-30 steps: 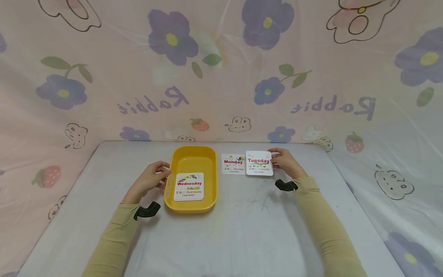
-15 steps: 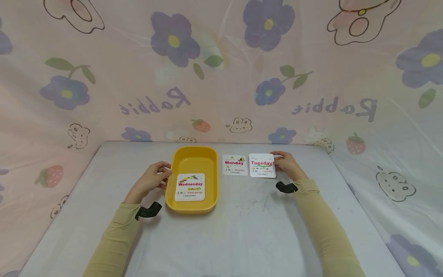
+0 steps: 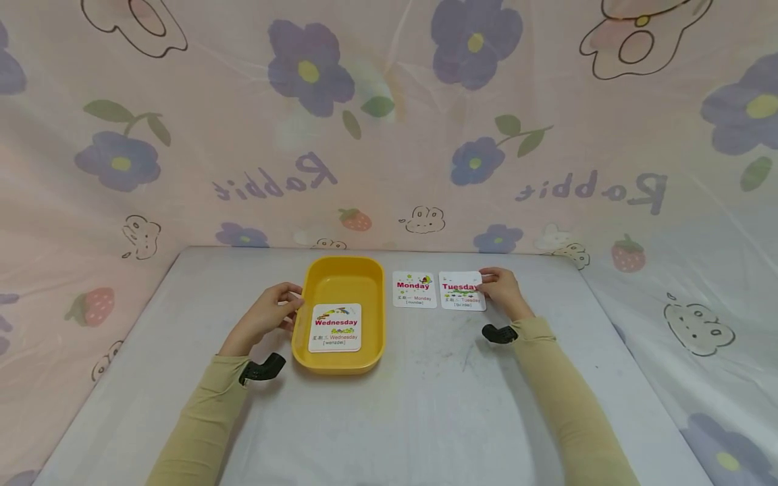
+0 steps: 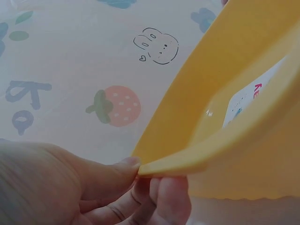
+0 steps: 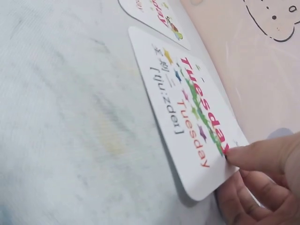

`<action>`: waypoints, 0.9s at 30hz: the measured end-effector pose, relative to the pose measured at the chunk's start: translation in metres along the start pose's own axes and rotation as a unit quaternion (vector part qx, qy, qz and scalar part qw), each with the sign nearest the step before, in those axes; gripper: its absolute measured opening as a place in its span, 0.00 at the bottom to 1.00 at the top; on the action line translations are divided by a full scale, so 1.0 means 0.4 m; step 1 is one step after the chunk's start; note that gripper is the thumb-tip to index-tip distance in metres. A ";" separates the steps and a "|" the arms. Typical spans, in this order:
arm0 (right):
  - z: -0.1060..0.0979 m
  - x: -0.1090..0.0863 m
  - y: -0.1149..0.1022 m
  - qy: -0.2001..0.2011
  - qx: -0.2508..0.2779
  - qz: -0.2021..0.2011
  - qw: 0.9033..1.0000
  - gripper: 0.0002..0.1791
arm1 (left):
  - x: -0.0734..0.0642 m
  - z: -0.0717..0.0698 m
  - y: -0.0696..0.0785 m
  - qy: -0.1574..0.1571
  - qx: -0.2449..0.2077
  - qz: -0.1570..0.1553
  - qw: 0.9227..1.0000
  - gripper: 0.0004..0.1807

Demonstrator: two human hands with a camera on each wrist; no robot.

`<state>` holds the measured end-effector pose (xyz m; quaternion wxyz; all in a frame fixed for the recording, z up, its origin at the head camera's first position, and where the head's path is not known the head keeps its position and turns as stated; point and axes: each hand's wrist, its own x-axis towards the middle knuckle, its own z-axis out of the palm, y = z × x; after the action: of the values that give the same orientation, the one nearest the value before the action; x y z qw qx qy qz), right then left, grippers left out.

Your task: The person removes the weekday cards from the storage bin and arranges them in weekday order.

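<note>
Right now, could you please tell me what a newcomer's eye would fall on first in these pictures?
Probably the bright yellow tray, gripped on its left side by the left hand, with the Wednesday card inside. Next might come the Tuesday card, pinched by the right hand, to the right of the Monday card on the white table.

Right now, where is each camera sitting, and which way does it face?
Head: worn on the person's head, facing forward and down over the yellow tray and Tuesday card; the left hand, right hand and tan sleeves show.
Left wrist: worn there, facing the tray's rim; the left hand pinching it shows.
Right wrist: worn there, facing the Tuesday card, with part of the Monday card beyond; the right hand pinching the Tuesday card's edge shows.
Shared: head and right wrist both show the Tuesday card.
</note>
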<state>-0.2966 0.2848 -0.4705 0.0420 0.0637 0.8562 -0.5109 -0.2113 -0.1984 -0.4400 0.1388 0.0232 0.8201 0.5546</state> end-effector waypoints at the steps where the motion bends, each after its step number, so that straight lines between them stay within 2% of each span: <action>1: 0.000 -0.001 0.001 0.004 -0.006 -0.002 1.000 0.25 | 0.000 0.000 -0.001 -0.001 0.001 0.002 1.000 0.19; 9: -0.001 -0.001 0.005 0.041 -0.043 0.000 0.998 0.21 | -0.003 -0.001 -0.001 0.002 0.004 0.004 1.000 0.19; 16: 0.005 -0.004 -0.016 0.049 -0.082 -0.004 0.995 0.18 | -0.003 -0.001 -0.001 0.003 0.003 0.003 1.000 0.19; 27: 0.005 -0.013 -0.025 0.039 -0.067 0.013 0.997 0.19 | -0.004 -0.001 -0.002 0.003 -0.001 0.005 1.000 0.18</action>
<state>-0.2931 0.2780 -0.4623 0.0196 0.0915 0.8887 -0.4489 -0.2100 -0.1993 -0.4402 0.1334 0.0257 0.8200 0.5560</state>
